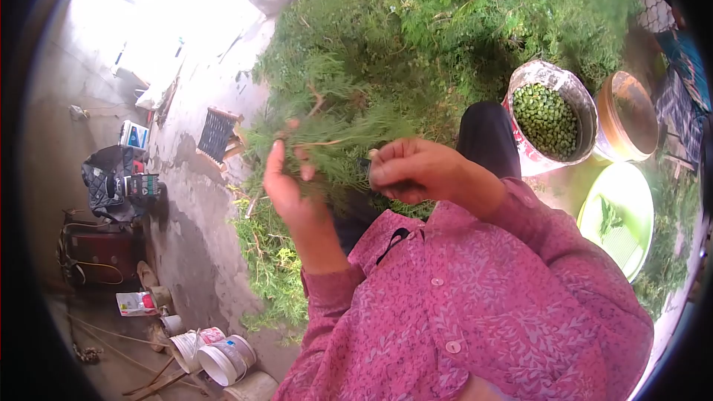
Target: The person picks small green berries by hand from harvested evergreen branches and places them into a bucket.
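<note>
My left hand [291,182] is held up in front of me, thumb and fingers closed around a feathery evergreen sprig [349,134] whose brown stem runs to the right. Beside it, on the right, my right hand [420,169] is curled with its fingertips pressed together near the sprig's foliage. What lies inside those fingers is hidden. A large heap of cut evergreen branches [445,22] fills the floor beyond both hands. To the right of my knee stands a bucket [529,157] holding many small green cones [546,119].
Past the bucket are an orange-brown bucket [610,115] and a pale green basin [645,208] with a sprig inside. A small stool [217,137] stands left of the heap. White pails [215,364] lie at lower left, near a dark red box [104,254].
</note>
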Available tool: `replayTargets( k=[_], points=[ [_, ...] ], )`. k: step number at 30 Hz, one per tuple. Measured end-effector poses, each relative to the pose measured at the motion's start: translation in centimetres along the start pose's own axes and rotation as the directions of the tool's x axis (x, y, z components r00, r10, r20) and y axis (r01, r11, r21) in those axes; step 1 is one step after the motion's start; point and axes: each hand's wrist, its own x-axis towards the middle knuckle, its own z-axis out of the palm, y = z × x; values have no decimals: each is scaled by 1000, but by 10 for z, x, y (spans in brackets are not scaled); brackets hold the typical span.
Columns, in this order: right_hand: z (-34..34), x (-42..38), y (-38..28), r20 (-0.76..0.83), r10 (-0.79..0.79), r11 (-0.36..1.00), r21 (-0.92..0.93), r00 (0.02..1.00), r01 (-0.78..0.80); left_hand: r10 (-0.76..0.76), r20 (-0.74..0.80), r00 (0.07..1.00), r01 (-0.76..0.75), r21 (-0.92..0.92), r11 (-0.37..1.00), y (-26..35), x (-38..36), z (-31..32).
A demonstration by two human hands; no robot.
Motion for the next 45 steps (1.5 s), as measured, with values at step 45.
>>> replayTargets(
  k=[45],
  points=[
    [-169,-130,6,-561,-640,60,-719,526,-693,401,-217,890,-386,112,916,107,-91,-191]
  ],
)
